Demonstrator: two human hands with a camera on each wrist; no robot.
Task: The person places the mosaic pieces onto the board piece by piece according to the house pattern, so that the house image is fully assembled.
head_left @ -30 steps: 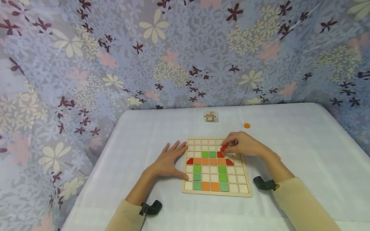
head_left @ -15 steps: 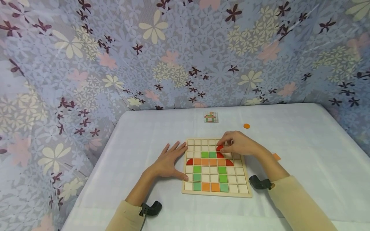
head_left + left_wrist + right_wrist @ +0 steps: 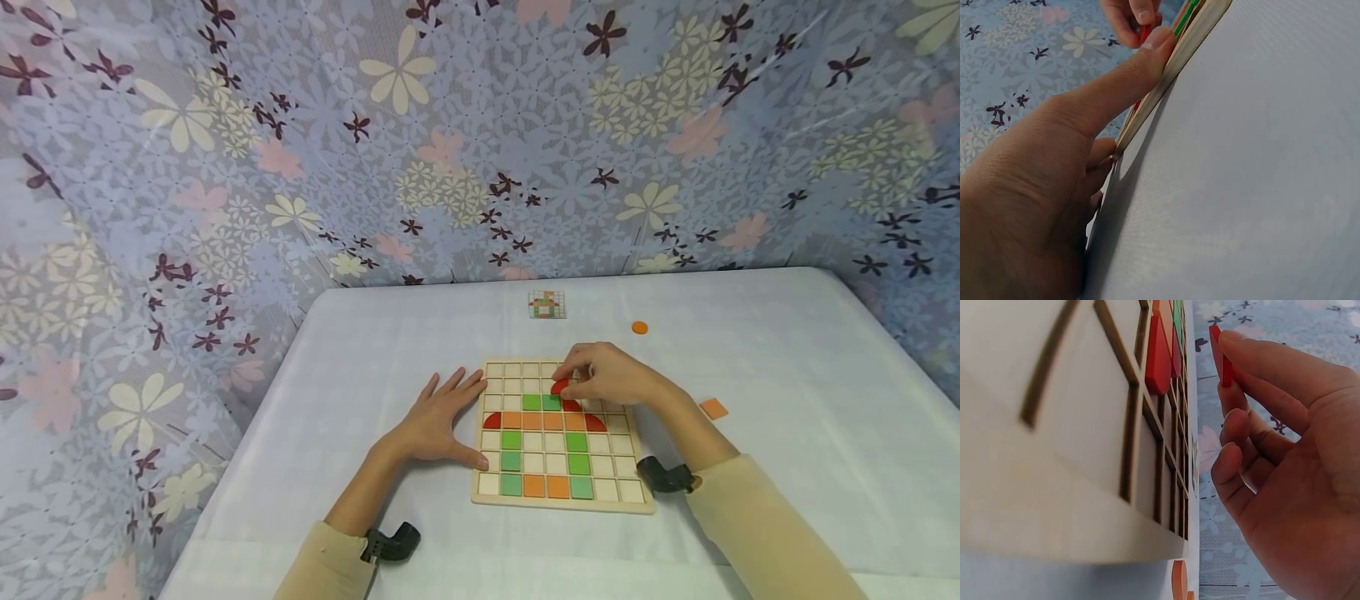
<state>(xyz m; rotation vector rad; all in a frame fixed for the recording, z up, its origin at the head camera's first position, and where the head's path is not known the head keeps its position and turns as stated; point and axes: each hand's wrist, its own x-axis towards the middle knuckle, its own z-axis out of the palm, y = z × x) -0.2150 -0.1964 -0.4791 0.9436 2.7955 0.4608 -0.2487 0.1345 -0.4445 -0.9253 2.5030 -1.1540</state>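
A wooden grid board (image 3: 562,505) lies on the white-covered table, partly filled with green tiles (image 3: 512,440), orange tiles (image 3: 534,485) and red quarter-round tiles (image 3: 492,421). My left hand (image 3: 431,425) is spread along the board's left side, fingertips at the edge and thumb (image 3: 1141,62) resting on the rim. Between thumb and fingers, my right hand (image 3: 615,375) pinches another red quarter-round tile (image 3: 1221,356). It is held over the upper part of the board, just above the green pair, and the right wrist view shows it raised off the grid.
Behind the board lies a small pattern card (image 3: 547,305). An orange round tile (image 3: 640,327) sits at the back right, and an orange square tile (image 3: 714,408) lies beside the right forearm. A floral curtain (image 3: 450,150) hangs behind the table.
My right hand has moved left across the board with the red tile, from the right columns toward the middle. The orange square has come into view beside the forearm. My left hand stays put.
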